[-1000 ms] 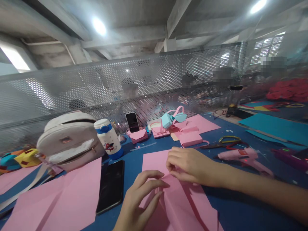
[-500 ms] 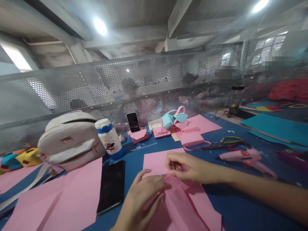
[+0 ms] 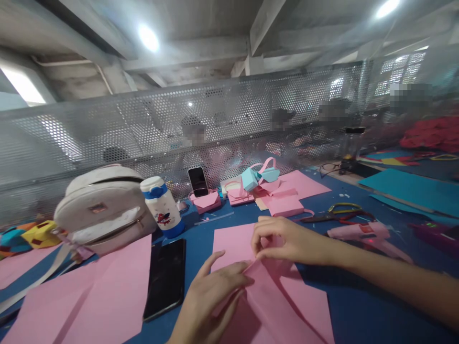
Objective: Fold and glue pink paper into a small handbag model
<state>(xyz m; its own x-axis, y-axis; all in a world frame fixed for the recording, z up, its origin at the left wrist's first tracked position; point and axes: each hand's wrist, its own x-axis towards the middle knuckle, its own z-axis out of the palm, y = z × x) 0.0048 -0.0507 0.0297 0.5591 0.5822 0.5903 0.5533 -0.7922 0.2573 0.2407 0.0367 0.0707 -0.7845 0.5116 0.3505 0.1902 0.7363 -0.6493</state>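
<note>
A folded sheet of pink paper (image 3: 276, 306) lies in front of me, its folded flap raised along a crease. My left hand (image 3: 215, 291) grips the flap's left edge, fingers on top and thumb below, with one finger lifted away. At the flap's top corner, my right hand (image 3: 274, 241) pinches the paper between thumb and curled fingers. Both hands are close together. More flat pink paper (image 3: 229, 239) shows beneath and behind them.
Left are pink sheets (image 3: 107, 296), a black phone (image 3: 165, 277), a water bottle (image 3: 163, 208) and a white backpack (image 3: 103, 205). Behind sit small pink paper bags (image 3: 206, 202). Right lie scissors (image 3: 344, 209), a pink glue gun (image 3: 362, 231) and blue sheets (image 3: 412, 191). A perforated metal screen (image 3: 229, 114) stands behind.
My right hand has shifted slightly right and up with the pinched corner, and the flap looks more raised. My left hand stays nearly in place on the paper.
</note>
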